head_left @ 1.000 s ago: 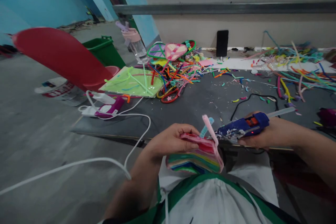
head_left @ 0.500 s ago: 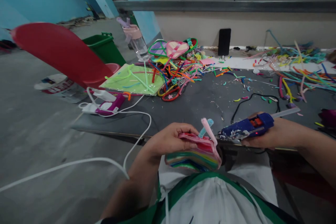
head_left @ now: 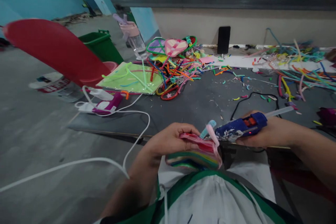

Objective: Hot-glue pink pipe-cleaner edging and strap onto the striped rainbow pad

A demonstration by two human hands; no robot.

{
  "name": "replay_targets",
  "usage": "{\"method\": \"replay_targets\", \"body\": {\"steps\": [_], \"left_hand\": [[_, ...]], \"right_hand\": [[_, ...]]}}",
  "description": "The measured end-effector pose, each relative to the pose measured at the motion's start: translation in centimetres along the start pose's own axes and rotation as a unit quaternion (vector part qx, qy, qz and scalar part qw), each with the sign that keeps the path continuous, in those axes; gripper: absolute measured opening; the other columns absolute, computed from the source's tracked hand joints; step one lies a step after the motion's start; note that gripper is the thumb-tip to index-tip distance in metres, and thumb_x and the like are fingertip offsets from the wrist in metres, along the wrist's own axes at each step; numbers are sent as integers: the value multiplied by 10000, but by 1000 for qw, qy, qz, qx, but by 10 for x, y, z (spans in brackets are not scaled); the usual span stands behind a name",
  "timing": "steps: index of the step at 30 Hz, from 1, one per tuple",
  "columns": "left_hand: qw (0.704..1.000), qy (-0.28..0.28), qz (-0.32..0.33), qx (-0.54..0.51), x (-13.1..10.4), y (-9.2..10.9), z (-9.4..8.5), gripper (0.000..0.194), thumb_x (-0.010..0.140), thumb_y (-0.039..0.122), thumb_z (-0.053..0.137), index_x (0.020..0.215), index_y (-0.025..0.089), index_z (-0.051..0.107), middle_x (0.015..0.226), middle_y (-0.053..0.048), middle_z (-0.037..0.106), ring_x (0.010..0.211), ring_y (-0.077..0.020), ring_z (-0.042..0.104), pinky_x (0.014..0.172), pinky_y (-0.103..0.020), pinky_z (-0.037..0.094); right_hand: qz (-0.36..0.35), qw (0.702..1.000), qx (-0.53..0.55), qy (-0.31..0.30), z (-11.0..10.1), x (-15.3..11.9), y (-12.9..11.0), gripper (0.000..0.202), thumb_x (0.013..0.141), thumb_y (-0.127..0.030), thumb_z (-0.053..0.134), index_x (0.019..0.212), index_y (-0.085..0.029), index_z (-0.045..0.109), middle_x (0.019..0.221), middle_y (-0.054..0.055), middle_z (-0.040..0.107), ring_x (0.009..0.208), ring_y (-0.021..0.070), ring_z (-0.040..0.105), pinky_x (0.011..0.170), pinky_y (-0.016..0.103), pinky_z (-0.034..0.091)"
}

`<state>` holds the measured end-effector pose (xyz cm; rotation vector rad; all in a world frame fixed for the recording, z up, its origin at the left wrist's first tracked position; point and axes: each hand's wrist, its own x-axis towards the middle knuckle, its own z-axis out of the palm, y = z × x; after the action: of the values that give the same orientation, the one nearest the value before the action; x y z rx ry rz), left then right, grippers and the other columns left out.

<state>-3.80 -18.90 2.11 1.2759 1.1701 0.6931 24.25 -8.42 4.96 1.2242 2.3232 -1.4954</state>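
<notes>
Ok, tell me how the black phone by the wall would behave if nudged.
The phone would likely tip easily, since it stands on its narrow end, seemingly propped against the wall. Its flat slab shape suggests it would stay stiff rather than bend. The smooth-looking dark face may be a bit slippery.

The striped fuzzy piece, pink-edged with red, yellow, green and blue bands, sat tilted at lower centre, a pink strip and a light-blue strip jutting from its top. Right of centre, the white-smeared blue glue gun pointed left, its red light lit, a translucent stick protruding rightward.
</notes>
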Motion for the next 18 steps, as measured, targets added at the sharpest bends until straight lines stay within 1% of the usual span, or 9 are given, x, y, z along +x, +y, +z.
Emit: {"method": "replay_targets", "body": {"steps": [3,4,7,10,14,18], "left_hand": [[1000,-6,1,-11,-1,-3,-3,269,662,283,766,861,120,688,770,-15,662,696,-135,579,640,-224,455],[1000,-9,0,-10,-1,-4,-4,270,665,281,763,867,118,689,781,-21,666,702,-137,581,638,-224,455],[1000,-5,-3,-13,-2,-4,-5,262,658,268,767,851,112,683,772,-20,661,692,-129,572,632,-216,450],[999,3,-20,-29,-3,-4,-5,295,643,289,776,861,117,679,785,-22,664,717,-143,583,638,-220,451],[1000,6,-9,-23,-5,-4,-5,319,646,333,774,863,121,679,770,-19,658,705,-146,577,624,-224,440],[1000,-2,12,-19,-5,-7,-9,351,662,373,770,885,117,683,758,-23,655,686,-146,576,630,-233,444]], "right_hand": [[55,998,3,6,-1,-1,2,363,637,-519,709,774,-204,592,571,-18,592,489,136,555,436,224,459],[60,998,5,5,-1,-2,1,361,629,-517,709,761,-203,590,550,-22,578,468,132,542,417,221,449],[56,998,17,-11,-1,-4,-2,327,634,-491,701,727,-198,589,501,-38,531,413,104,485,374,199,408],[53,998,28,-29,-1,-5,-6,300,658,-467,697,690,-189,587,480,-45,502,402,83,448,374,183,390],[68,996,31,-38,-2,-7,-6,305,675,-474,694,687,-185,598,486,-33,515,404,87,446,378,190,380],[72,997,24,-34,-3,-6,1,301,681,-485,694,731,-197,626,520,-19,556,450,110,482,410,206,408]]}}
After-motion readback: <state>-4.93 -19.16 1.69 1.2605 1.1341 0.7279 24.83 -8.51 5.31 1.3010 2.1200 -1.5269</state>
